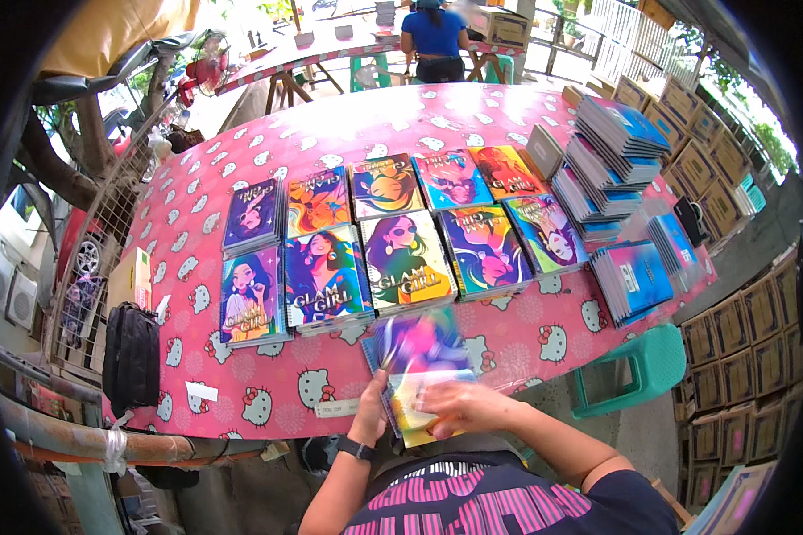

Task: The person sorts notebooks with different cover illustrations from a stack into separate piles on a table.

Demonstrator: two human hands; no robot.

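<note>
Close to my body, at the near table edge, are a few notebooks with bright covers. My left hand (368, 412) is closed on the left, bound edge of a notebook with a yellow and white cover (408, 415). Across that cover lies my right hand (459, 407), its fingers bent at the notebook and somewhat blurred. Just beyond, a purple and pink notebook (424, 343) is smeared by motion. Two rows of illustrated notebook stacks fill the middle, among them a white-covered one (408, 261) and a dark purple one (250, 215).
Tall notebook stacks (611, 152) and a lower blue-pink stack (633, 281) stand at the right. A black bag (132, 361) is at the left edge. Beside the pink patterned table (281, 374) are a green stool (633, 370) and cartons (740, 366). Another person (434, 40) is at the far table.
</note>
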